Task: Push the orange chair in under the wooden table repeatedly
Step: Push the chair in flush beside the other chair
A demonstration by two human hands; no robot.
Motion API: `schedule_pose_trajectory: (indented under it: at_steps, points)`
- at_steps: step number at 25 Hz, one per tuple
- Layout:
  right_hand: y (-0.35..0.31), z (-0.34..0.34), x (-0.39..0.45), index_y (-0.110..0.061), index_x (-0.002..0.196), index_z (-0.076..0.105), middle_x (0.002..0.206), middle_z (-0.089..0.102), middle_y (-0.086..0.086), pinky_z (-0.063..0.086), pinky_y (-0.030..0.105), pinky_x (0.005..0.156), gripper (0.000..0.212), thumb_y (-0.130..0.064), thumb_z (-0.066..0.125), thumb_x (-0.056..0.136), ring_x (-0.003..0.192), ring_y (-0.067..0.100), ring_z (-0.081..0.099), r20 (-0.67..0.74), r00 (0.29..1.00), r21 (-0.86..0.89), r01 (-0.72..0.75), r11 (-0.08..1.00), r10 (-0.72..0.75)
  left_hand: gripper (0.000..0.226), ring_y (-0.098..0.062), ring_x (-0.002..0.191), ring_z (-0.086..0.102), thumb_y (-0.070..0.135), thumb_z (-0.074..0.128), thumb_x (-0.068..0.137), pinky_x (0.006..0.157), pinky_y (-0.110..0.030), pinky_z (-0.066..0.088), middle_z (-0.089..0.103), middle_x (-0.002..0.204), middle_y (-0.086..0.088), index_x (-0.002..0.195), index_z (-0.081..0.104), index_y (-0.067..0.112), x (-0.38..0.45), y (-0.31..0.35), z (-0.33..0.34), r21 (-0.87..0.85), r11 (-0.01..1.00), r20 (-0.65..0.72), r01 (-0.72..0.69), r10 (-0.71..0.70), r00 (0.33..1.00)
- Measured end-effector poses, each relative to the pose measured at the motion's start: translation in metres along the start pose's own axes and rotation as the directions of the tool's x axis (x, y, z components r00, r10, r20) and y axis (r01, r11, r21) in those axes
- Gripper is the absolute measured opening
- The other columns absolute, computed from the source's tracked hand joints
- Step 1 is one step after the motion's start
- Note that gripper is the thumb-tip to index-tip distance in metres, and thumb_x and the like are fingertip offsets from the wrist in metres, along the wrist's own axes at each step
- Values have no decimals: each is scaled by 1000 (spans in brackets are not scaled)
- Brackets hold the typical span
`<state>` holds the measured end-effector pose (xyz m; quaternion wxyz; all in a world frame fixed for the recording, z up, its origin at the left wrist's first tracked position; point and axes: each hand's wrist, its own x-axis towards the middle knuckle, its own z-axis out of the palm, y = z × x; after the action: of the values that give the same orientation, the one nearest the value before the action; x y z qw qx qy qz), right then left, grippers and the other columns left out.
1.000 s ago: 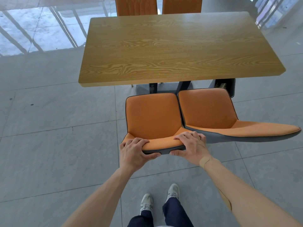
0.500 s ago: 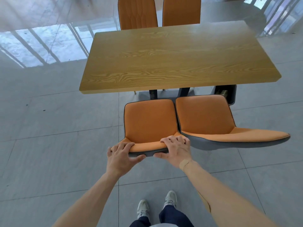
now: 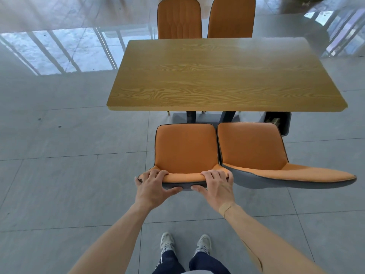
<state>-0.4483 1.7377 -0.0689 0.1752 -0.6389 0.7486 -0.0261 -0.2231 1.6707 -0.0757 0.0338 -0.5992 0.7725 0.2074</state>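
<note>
From your head view, the orange chair (image 3: 185, 149) stands just short of the table (image 3: 225, 76), its seat not yet under it. Push crooked and it could knock the neighbouring chair (image 3: 250, 147) touching its right side. Your left hand (image 3: 153, 184) and right hand (image 3: 216, 184) both grip the backrest's top edge, fingers curled over, thumbs behind.

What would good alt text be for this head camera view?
Both hands, left hand and right hand, grip the top of an orange chair facing a wooden table. A second chair stands beside it on the right, two more beyond the table.
</note>
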Motion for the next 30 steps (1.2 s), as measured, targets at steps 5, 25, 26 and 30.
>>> schedule_pose_trajectory:
  at_steps: [5,25,26,30]
  points:
    - [-27,14,4,-28,132,43,134,44,-7,6,56,111,71,-78,31,84,123,23,32,68,998,58,-22,998,18,86,-24,124,40,98,33,61,108,-53,25,52,130,8,121,51,39,4,-32,-7,29,997,-38,-65,67,997]
    - [6,-3,20,-32,129,43,131,47,-12,17,46,108,79,-84,19,75,120,19,35,90,995,17,45,999,-46,85,-30,121,40,96,32,62,105,-62,26,52,127,2,118,51,36,8,1,1,29,1000,-46,-12,13,999]
    - [5,-3,17,-31,129,44,130,49,-11,18,46,109,80,-84,18,76,120,19,36,76,996,2,40,999,-40,85,-30,121,40,97,32,62,106,-62,26,51,128,2,119,51,36,8,1,1,30,999,-38,-13,14,999]
    - [-1,3,4,-25,127,51,126,55,-7,19,46,110,77,-79,23,79,119,19,43,-19,1000,-7,12,1000,-12,85,-29,121,40,97,32,62,106,-60,26,51,127,3,117,53,35,3,-1,3,27,999,-46,-31,32,998]
